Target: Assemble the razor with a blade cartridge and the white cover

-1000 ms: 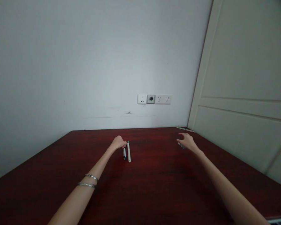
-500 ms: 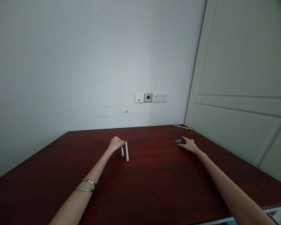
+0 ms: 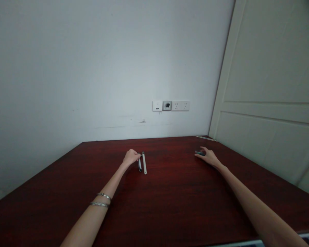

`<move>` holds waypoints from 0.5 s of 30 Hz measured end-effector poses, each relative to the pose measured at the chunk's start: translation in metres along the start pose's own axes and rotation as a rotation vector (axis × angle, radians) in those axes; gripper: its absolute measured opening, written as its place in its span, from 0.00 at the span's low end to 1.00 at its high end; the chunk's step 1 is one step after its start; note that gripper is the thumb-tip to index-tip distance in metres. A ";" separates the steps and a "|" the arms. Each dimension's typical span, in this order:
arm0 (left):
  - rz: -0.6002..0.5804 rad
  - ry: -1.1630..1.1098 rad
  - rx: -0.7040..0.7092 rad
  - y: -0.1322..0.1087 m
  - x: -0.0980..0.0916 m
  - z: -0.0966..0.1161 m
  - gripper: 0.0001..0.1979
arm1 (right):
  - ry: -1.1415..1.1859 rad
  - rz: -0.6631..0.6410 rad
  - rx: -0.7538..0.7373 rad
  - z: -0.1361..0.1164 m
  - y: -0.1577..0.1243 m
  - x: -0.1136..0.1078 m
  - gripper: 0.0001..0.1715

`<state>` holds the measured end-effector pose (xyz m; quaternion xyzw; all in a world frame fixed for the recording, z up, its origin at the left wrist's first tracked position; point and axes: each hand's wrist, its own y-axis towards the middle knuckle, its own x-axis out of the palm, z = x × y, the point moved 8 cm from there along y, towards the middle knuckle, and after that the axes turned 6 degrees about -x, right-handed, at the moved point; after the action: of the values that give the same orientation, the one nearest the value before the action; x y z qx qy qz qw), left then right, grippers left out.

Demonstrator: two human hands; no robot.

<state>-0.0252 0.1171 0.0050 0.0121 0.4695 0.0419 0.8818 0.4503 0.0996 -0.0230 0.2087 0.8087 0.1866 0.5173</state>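
My left hand (image 3: pixel 131 157) reaches far out over the dark red table (image 3: pixel 170 202), fingers curled onto a small dark flat object (image 3: pixel 139 166) lying next to a thin white stick (image 3: pixel 144 162). Two silver bracelets (image 3: pixel 101 200) circle that forearm. My right hand (image 3: pixel 208 156) rests at the far right of the table, fingers closed over a small dark object (image 3: pixel 199 153) that I cannot make out.
A white wall stands behind the table, with a row of sockets (image 3: pixel 170 105). A pale door (image 3: pixel 267 92) closes off the right side. A thin pale strip (image 3: pixel 205 138) lies at the table's far right corner.
My right hand has come down from hovering onto the small dark object. My left hand has stayed at the dark flat object beside the white stick.
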 end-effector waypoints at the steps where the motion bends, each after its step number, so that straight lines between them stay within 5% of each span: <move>1: 0.000 0.008 0.002 -0.001 0.000 0.001 0.13 | 0.039 -0.034 -0.042 -0.014 0.001 0.006 0.38; 10: 0.001 0.128 -0.043 -0.020 0.006 0.012 0.11 | 0.223 -0.152 -0.344 -0.177 -0.009 0.057 0.42; 15: 0.021 0.216 -0.063 -0.027 0.009 0.019 0.12 | 0.232 -0.259 -0.331 -0.226 -0.025 0.081 0.42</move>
<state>-0.0026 0.0908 0.0064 -0.0153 0.5600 0.0671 0.8256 0.2093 0.1018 -0.0078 -0.0072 0.8411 0.2712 0.4678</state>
